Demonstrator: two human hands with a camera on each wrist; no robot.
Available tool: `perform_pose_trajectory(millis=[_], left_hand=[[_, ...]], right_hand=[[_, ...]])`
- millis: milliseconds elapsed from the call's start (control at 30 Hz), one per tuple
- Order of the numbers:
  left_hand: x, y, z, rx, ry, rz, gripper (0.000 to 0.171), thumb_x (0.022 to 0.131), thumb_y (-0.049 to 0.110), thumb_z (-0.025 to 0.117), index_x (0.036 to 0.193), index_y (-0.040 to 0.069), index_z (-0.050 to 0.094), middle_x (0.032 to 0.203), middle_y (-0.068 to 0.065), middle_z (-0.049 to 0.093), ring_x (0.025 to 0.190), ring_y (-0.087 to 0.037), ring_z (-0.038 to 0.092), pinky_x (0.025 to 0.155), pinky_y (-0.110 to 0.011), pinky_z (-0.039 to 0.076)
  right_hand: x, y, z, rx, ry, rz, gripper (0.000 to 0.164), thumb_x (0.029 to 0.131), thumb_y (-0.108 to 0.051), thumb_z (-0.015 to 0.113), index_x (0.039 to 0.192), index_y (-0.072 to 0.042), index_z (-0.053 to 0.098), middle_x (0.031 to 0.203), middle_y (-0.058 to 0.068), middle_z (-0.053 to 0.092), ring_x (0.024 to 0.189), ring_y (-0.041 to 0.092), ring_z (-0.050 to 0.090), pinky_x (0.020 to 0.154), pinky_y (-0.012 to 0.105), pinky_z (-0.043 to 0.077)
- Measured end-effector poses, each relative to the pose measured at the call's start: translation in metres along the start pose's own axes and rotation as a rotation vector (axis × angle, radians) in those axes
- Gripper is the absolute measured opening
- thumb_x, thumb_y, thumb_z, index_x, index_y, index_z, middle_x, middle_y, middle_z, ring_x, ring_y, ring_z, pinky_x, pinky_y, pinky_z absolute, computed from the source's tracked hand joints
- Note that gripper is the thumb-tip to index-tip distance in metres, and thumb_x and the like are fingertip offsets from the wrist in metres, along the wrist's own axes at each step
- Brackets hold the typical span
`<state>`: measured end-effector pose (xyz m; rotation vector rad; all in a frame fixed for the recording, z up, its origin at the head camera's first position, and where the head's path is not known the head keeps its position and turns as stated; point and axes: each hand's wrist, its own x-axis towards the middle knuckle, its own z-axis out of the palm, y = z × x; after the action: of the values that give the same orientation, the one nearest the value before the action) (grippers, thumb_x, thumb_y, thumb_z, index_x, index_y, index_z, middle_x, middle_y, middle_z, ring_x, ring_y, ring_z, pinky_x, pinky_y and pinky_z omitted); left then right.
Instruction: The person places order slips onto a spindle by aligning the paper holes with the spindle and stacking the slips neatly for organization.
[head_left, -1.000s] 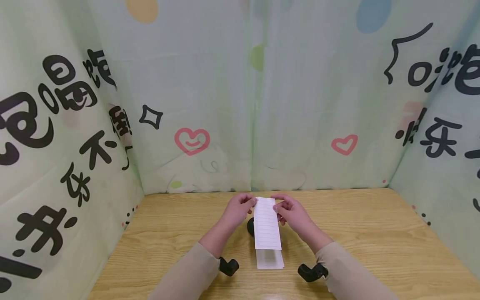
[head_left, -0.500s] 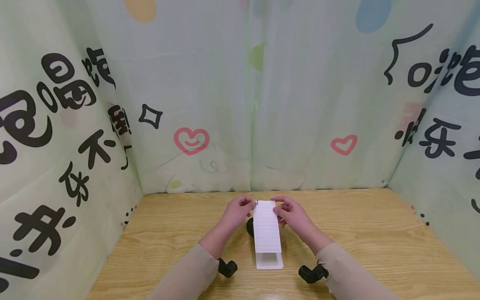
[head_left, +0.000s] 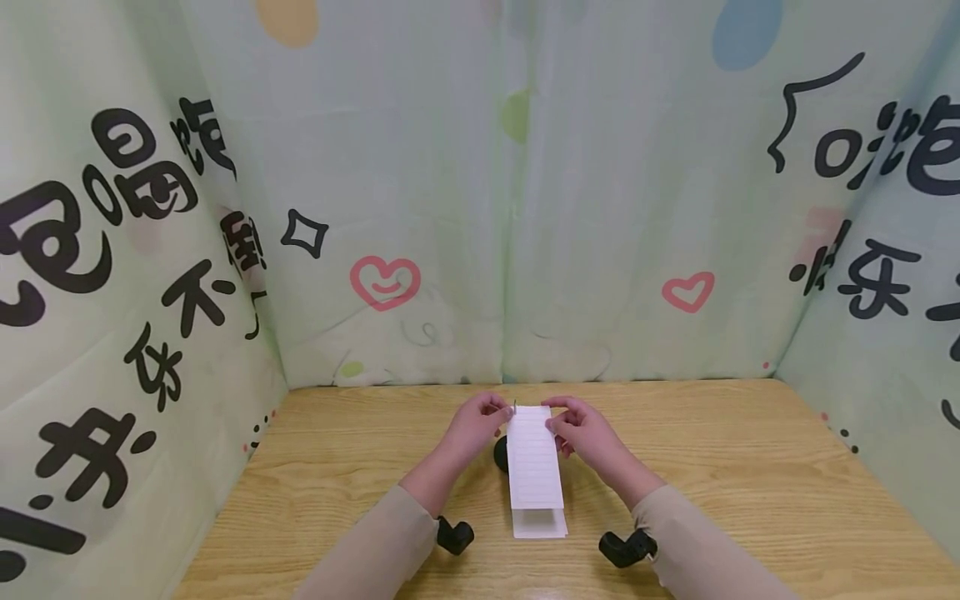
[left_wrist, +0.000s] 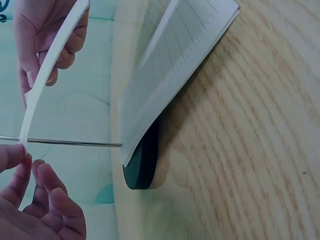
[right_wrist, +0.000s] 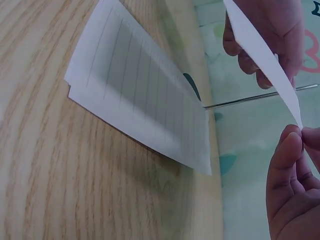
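My left hand [head_left: 480,418] pinches the upper left corner of a white lined paper sheet [head_left: 535,462], right beside a thin metal spike [left_wrist: 75,143]. The upper right edge is pinched by my right hand [head_left: 579,427], its thumb on the near face. In the left wrist view the rod shows on both sides of the raised sheet, passing through it near the left corner. Lower on the rod, more lined sheets [right_wrist: 135,85] lie slanted toward the table. A round black base [left_wrist: 142,167] carries the spike; the papers hide part of it.
The wooden table [head_left: 337,467] runs back to a printed curtain [head_left: 420,192], which also encloses both sides. Black wrist devices [head_left: 455,535] project from both sleeves near the front.
Both hands have lowered the raised sheet slightly along the spike. The tip now shows above the sheet's top edge, and the gap to the lower sheets has narrowed.
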<state>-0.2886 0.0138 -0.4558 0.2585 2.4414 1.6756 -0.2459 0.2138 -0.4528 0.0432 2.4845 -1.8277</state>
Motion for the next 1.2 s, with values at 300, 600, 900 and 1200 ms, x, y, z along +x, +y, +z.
perform_pose_trajectory(millis=[300,600,900,1200], left_hand=[[-0.004,-0.001,0.003,0.070,-0.014,-0.040,0.012,0.098,0.025,0.063,0.098,0.013,0.063,0.093,-0.003,0.060,0.080,-0.020,0.055,0.071,-0.033,0.045],[-0.003,-0.007,0.006,0.123,-0.008,-0.043,0.011,0.097,0.023,0.065,0.094,0.013,0.064,0.089,-0.003,0.060,0.077,-0.019,0.054,0.066,-0.032,0.044],[-0.003,-0.012,0.007,0.147,-0.016,-0.068,0.011,0.096,0.024,0.066,0.094,0.013,0.063,0.091,-0.003,0.060,0.077,-0.020,0.054,0.065,-0.032,0.044],[-0.001,-0.019,0.008,0.188,-0.030,-0.066,0.013,0.094,0.025,0.068,0.092,0.013,0.063,0.087,-0.004,0.059,0.072,-0.020,0.053,0.062,-0.031,0.043]], right_hand=[[0.002,0.009,0.002,0.008,-0.014,0.000,0.032,0.099,-0.006,0.056,0.131,-0.003,0.057,0.083,0.010,0.058,0.067,0.020,0.055,0.060,0.032,0.050],[0.003,0.016,0.003,-0.053,-0.039,0.025,0.031,0.098,-0.008,0.060,0.130,-0.005,0.059,0.082,0.009,0.058,0.066,0.020,0.055,0.060,0.033,0.049],[0.002,0.021,0.005,-0.091,-0.035,0.050,0.027,0.099,-0.008,0.059,0.126,-0.006,0.061,0.080,0.009,0.058,0.066,0.023,0.055,0.058,0.035,0.049],[0.004,0.025,0.009,-0.141,-0.014,0.061,0.023,0.098,-0.007,0.060,0.121,-0.006,0.063,0.073,0.011,0.058,0.062,0.022,0.052,0.057,0.032,0.045]])
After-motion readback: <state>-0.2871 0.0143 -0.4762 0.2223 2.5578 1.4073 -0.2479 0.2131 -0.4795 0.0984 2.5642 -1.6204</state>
